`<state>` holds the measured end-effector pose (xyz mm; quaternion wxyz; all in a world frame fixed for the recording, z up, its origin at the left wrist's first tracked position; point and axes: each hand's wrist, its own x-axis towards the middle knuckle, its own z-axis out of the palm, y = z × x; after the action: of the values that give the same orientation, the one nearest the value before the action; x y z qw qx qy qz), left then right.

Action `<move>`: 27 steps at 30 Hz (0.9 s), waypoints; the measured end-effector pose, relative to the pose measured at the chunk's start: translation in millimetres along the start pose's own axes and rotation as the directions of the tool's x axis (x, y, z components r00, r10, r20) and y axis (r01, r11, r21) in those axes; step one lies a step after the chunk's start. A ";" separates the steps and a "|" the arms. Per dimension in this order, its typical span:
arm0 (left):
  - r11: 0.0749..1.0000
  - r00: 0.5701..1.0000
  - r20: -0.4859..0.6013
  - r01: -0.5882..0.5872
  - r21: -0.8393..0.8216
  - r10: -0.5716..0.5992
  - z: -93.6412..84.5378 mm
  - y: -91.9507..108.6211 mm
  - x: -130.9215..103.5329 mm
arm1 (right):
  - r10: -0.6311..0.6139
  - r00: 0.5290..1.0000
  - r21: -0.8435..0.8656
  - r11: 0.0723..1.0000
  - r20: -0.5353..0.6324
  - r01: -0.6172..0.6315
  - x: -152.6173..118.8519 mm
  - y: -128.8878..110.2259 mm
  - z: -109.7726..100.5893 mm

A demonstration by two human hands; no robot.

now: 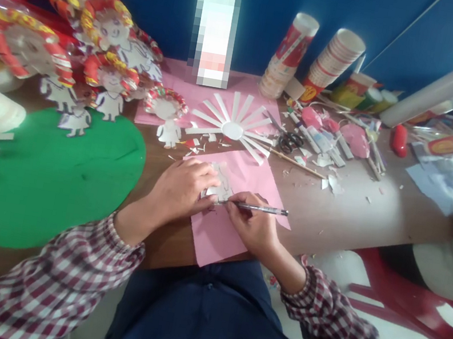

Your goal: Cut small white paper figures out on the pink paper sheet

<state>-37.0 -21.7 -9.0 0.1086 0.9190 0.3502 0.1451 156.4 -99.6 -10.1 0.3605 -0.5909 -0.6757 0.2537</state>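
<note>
My right hand (255, 223) is closed around a pen (261, 208), its tip at a small white paper piece (224, 183) with dark drawn lines. That piece lies on a pink paper sheet (221, 238) on the table. My left hand (182, 185) rests over the left side of the white piece, fingers stretched out and pressing it flat. Just beyond the hands lies a paper cup cut into fanned white strips (232, 130). Paper figures (110, 98) with red and yellow wrapped rings stand to the left.
A green oval sheet (51, 180) covers the table's left part. Stacked paper cups (291, 53) stand at the back. Black-handled scissors (290, 142), a wooden stick (297, 163) and paper scraps lie right of centre. At far right, a person sits by a red chair (415, 311).
</note>
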 end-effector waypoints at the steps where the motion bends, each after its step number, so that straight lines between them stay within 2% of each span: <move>1: 1.000 1.000 -0.001 -0.001 -0.003 0.001 0.0 0.0 0.1 | -0.002 1.000 0.001 1.000 0.004 0.002 0.1 0.2 0.0; 27: 1.000 1.000 0.001 0.002 0.006 -0.002 -1.4 1.3 -0.3 | -0.008 1.000 0.011 1.000 0.017 0.008 0.0 -0.1 1.0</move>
<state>-36.9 -22.7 -7.4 0.1059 0.9191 0.3514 0.1434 155.5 -99.6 -10.6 0.3593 -0.5839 -0.6796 0.2609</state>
